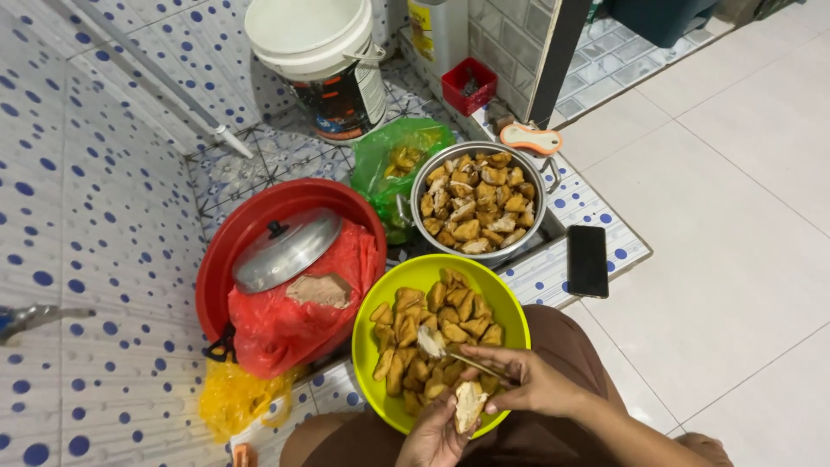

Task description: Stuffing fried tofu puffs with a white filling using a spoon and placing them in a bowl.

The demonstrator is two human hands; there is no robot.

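Your left hand [437, 432] pinches a split tofu puff [469, 405] while your right hand [527, 380] grips a loaded spoon [450, 350]; tilt it and filling could drop into the green bowl [510, 316].

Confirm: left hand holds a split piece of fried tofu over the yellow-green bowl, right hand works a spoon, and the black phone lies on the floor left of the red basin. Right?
Not quite. The head view shows the black phone on the floor to the right of the metal pot, far from the red basin. The rest holds: the left hand holds the split tofu piece over the yellow-green bowl, and the right hand works the spoon.
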